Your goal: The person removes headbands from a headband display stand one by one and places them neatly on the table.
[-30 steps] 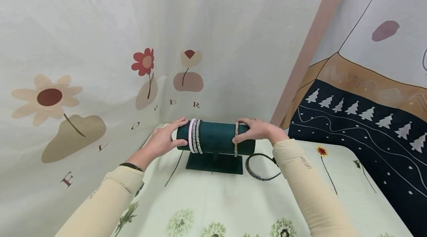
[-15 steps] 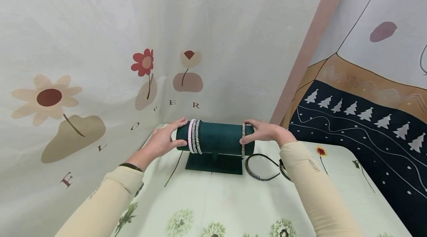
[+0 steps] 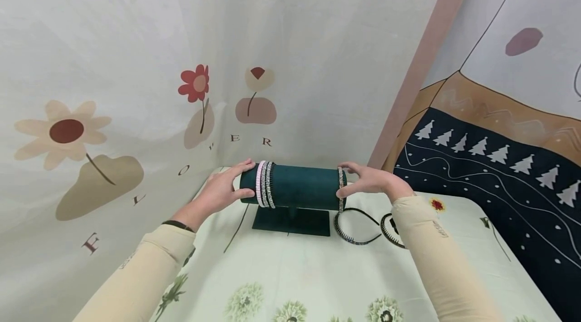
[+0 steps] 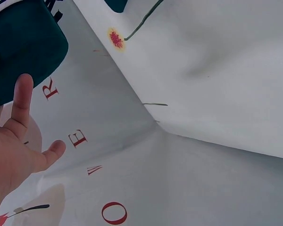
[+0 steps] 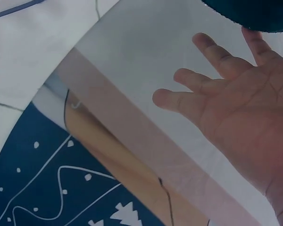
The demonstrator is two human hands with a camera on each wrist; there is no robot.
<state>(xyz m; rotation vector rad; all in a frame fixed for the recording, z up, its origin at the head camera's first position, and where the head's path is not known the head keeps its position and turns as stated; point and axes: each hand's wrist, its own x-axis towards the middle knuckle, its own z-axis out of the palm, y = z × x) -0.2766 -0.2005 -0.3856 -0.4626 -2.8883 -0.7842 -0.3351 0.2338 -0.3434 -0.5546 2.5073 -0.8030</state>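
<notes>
A dark green velvet roll (image 3: 304, 187) sits level on its flat base (image 3: 290, 222). My left hand (image 3: 219, 193) grips the roll's left end, thumb in front and fingers over the top. Beside those fingers a pink headband (image 3: 259, 186), silvery sparkling headbands (image 3: 266, 192) and a black-toothed band (image 3: 272, 186) hug the roll. At the far right end, my right hand (image 3: 374, 181) pinches a sparkling headband (image 3: 341, 203) between thumb and fingertips. In the right wrist view its other fingers spread loosely; the band itself is hidden there.
Two dark toothed headbands lie on the flower-printed cloth (image 3: 313, 271): one headband (image 3: 348, 238) right of the base, the other headband (image 3: 387, 235) partly behind my right forearm. A white printed curtain (image 3: 308, 85) hangs close behind the roll.
My right hand has slid its sparkling headband rightward along the roll to the end. More of the second headband on the cloth now shows. My left hand has stayed in place.
</notes>
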